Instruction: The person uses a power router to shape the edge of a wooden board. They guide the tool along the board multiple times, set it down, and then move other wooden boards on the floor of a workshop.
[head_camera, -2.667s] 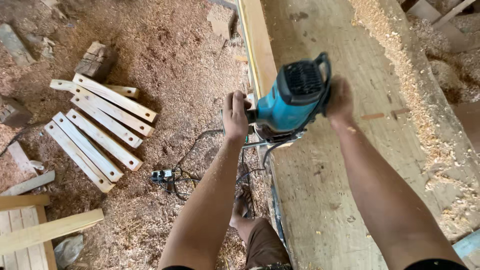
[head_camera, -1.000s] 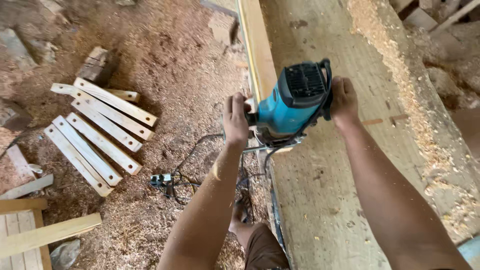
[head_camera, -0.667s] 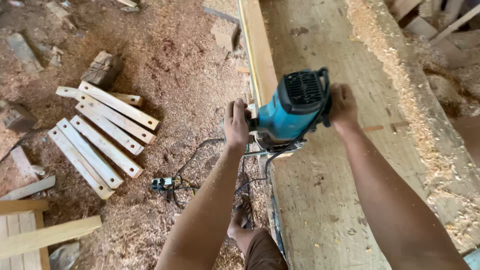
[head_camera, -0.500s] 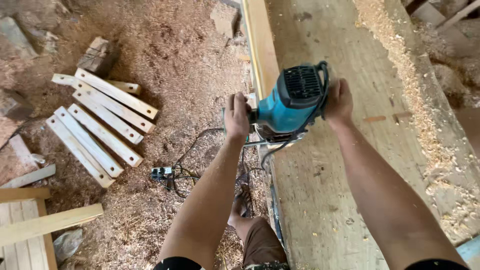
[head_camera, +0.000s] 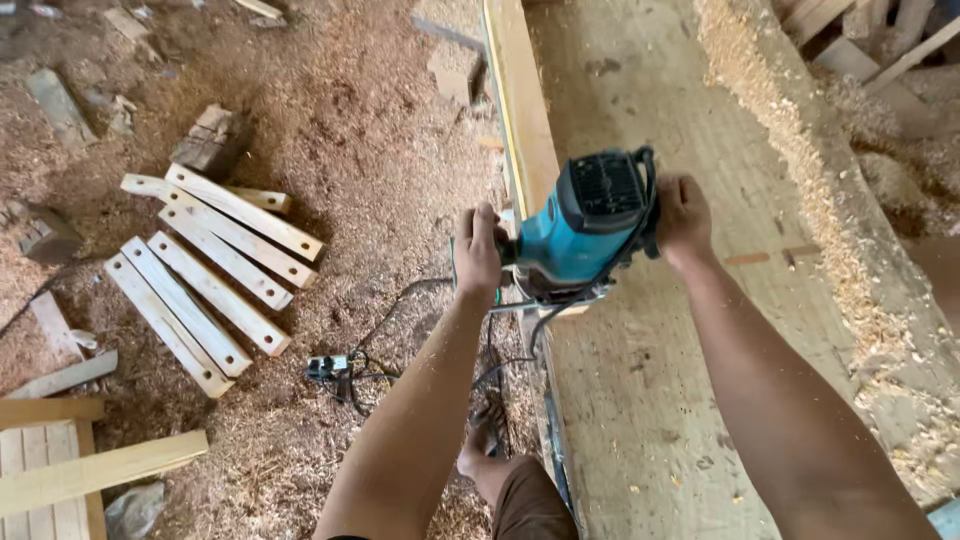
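Observation:
A teal and black electric power tool (head_camera: 585, 232) sits on the left edge of a long wide wooden plank (head_camera: 680, 330). My left hand (head_camera: 478, 252) grips the tool's side handle on the left. My right hand (head_camera: 682, 218) grips its black handle on the right. A black cord (head_camera: 520, 340) hangs from the tool down toward the floor.
Sawdust covers the floor. Several short pale wood slats (head_camera: 205, 265) lie to the left, a plug connector (head_camera: 328, 368) near my leg (head_camera: 510, 490). A ridge of shavings (head_camera: 800, 170) runs along the plank's right side. Boards (head_camera: 70, 470) lie bottom left.
The tool and both hands have stayed near the same spot on the plank's left edge; only the view shifts slightly.

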